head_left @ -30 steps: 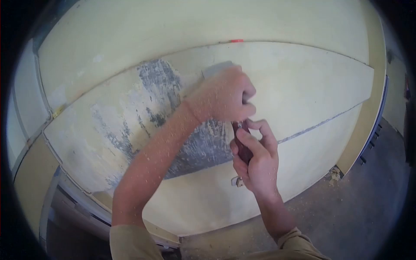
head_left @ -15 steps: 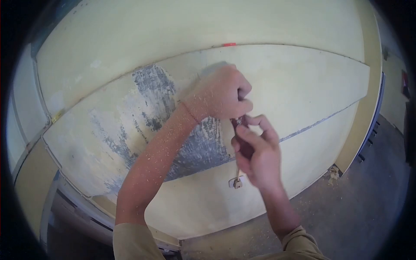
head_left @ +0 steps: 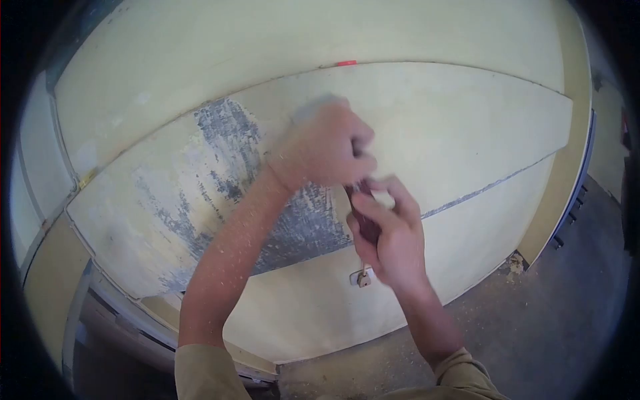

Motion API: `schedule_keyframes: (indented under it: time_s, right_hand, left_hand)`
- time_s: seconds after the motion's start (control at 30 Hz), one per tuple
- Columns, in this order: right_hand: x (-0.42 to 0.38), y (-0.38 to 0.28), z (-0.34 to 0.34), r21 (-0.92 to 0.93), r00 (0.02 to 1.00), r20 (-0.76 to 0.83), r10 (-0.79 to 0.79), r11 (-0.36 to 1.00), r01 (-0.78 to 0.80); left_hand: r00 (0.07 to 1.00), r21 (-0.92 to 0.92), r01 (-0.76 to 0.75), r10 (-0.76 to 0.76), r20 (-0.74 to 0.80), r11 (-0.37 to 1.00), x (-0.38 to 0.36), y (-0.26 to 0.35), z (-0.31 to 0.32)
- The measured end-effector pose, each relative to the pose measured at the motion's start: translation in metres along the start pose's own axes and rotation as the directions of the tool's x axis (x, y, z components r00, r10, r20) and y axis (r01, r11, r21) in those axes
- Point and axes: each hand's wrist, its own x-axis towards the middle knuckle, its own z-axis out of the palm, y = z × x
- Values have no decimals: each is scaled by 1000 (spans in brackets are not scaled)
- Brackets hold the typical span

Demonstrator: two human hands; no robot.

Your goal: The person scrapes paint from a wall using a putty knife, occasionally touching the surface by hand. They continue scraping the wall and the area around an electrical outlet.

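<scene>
My left hand (head_left: 330,147) is curled in a fist in front of a pale panel (head_left: 467,127), its fingers wrapped round something I cannot make out. Just below and to the right, my right hand (head_left: 393,233) grips a dark reddish handle (head_left: 366,223), whose upper end reaches my left hand. What joins the two hands is blurred and partly hidden. Behind my left forearm the panel has a grey scraped patch (head_left: 300,230) with streaks of paint left on it. Pale flakes speckle the forearm.
A small metal lock or latch (head_left: 363,279) is on the lower pale surface below my hands. A red piece (head_left: 347,63) lies on the panel's upper edge. Debris (head_left: 515,263) sits in the corner by the grey floor (head_left: 553,313) at the right.
Both hands have shifted slightly left with the dark reddish handle. The view has moved a little, and my left hand is more blurred.
</scene>
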Motion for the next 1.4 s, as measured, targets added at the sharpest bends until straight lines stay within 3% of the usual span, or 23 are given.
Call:
schedule_keyframes:
  time_s: [0.13, 0.3, 0.4, 0.5, 0.67, 0.77, 0.83, 0.97, 1.03, 1.4]
  right_hand:
    - [-5, -6, -6, 2, 998, 37, 42, 999, -42]
    - [13, -4, 3, -7, 999, 47, 25, 1000, -25]
    - [5, -10, 8, -12, 997, 72, 27, 1000, -27]
    - [-10, 4, -6, -39, 994, 71, 78, 996, -75]
    - [-15, 7, 3, -27, 994, 73, 77, 997, -75]
    - [-13, 8, 7, -49, 996, 39, 80, 996, -78]
    - [-6, 27, -6, -60, 998, 60, -7, 998, 10]
    - [-3, 15, 1, -138, 999, 31, 33, 990, -28]
    - [7, 3, 20, -63, 996, 82, 21, 998, -16]
    - [-11, 25, 21, 8, 995, 73, 66, 998, -67]
  left_hand:
    - [999, 34, 38, -38, -21, 999, -2, 5, 3]
    - [998, 51, -41, 43, -41, 998, 10, -14, -11]
    - [996, 1, 93, -93, 12, 996, 2, -1, -10]
    - [998, -18, 54, -55, -14, 998, -21, 11, 9]
    - [999, -59, 32, -31, 21, 998, -26, 7, 3]
    - [983, -136, 140, -121, 142, 981, -22, 0, 0]
    - [998, -1, 55, -55, -40, 998, -29, 3, 15]
    - [1000, 40, -9, 10, -21, 999, -27, -1, 10]
    - [996, 50, 62, -59, -68, 997, -16, -9, -19]
    - [997, 49, 31, -34, 67, 998, -35, -6, -12]
